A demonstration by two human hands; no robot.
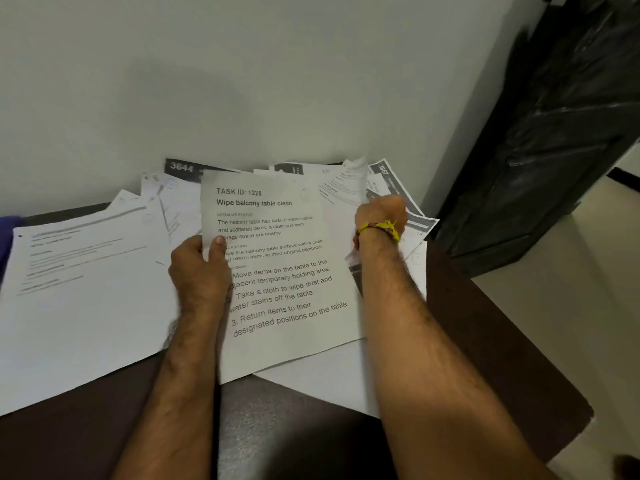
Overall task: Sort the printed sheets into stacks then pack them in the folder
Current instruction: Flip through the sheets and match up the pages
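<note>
Roughly early stage, sorting not finished. Far left: one loose stack of sheets [79, 292] lies on the dark table [485, 341], edges uneven. Behind it, more printed sheets [180, 188] fan out against the wall, unsorted. Centre: left hand [199, 268] pinches the left edge of the "TASK ID: 1228" sheet [287, 271], thumb on top, fingers curled under. Right hand [381, 216], yellow thread [379, 228] at the wrist, is curled into the jumbled pile [391, 188] by the wall; seems to grip a sheet, blurred. Folder: can't identify one for certain, so packing looks not started.
</note>
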